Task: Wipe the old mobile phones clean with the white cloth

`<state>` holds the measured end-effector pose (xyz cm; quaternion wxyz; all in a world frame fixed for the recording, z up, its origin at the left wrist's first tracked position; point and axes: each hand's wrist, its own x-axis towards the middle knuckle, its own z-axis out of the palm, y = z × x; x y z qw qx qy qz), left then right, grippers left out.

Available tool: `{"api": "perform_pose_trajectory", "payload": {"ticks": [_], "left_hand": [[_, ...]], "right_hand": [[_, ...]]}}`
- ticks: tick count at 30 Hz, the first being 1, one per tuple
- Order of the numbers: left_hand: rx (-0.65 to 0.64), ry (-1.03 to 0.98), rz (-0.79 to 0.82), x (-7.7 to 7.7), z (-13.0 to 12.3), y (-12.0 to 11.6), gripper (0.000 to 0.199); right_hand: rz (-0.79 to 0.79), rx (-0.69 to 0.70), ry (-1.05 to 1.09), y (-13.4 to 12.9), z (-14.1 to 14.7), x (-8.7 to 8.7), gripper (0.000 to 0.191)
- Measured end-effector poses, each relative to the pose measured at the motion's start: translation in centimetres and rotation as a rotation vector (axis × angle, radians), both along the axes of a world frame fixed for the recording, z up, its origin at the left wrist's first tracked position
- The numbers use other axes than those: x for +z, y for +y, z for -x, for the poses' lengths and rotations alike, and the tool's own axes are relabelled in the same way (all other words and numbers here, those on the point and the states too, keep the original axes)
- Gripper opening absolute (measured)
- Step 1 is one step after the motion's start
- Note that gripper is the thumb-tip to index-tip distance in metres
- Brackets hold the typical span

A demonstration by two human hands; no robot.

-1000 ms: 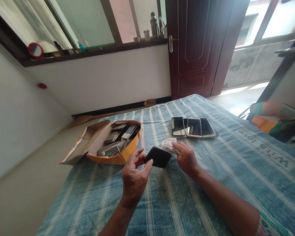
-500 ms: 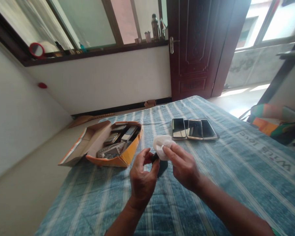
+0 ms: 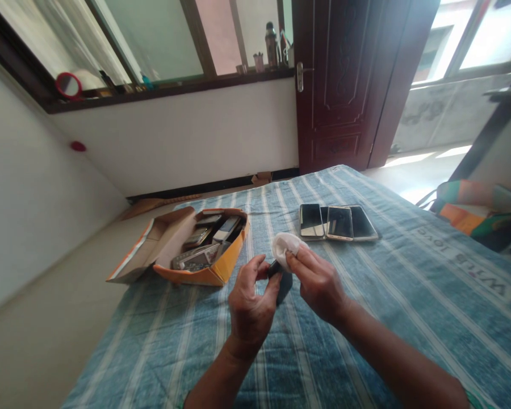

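We seem to be in a home, likely a bedroom: a blue striped cloth point(image 3: 187, 335) covers a broad, bed-like surface. At upper left we see a red-rimmed mirror point(image 3: 68, 85) on the window ledge point(image 3: 174, 91), a curtain point(image 3: 74, 37) behind it, and a panelled dark-red door point(image 3: 344, 74) at top centre.

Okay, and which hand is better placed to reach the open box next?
Probably the left hand: it is nearer the open box, though it holds a dark object. The right hand, holding a white cloth, is farther off.
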<state>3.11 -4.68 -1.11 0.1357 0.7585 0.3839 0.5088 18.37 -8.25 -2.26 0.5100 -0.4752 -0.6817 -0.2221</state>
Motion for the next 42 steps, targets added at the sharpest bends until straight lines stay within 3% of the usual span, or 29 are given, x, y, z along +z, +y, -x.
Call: {"api": "perform_pose_trajectory", "payload": {"ticks": [3,11,17,22,25,29,35,42], "left_hand": [[-0.002,-0.005,0.004,0.0,-0.1,0.0,0.034],[-0.026,-0.027,0.009,0.4,-0.1,-0.2,0.03],[-0.013,-0.011,-0.001,0.2,0.0,0.2,0.031],[0.009,-0.001,0.024,0.0,0.2,0.2,0.034],[0.008,0.022,0.021,0.0,0.2,0.1,0.032],[0.007,0.029,0.005,0.0,0.1,0.0,0.029],[-0.039,-0.032,0.088,0.4,-0.2,-0.1,0.032],[-0.073,-0.044,0.131,0.4,0.1,0.3,0.028]], "right_hand": [[0.01,0.003,0.039,-0.1,0.1,0.3,0.032],[-0.036,0.033,-0.138,-1.6,2.2,0.7,0.024],[-0.051,-0.054,-0.158,-0.6,0.9,0.3,0.025],[0.086,-0.104,-0.034,0.5,-1.1,-1.0,0.032],[0.167,-0.111,0.17,1.1,-2.4,-1.7,0.038],[0.077,-0.056,0.347,1.0,-2.6,-0.8,0.042],[-0.026,0.116,-0.005,-1.1,0.6,1.6,0.03],[-0.015,0.044,-0.149,-1.1,1.4,0.7,0.026]]}}
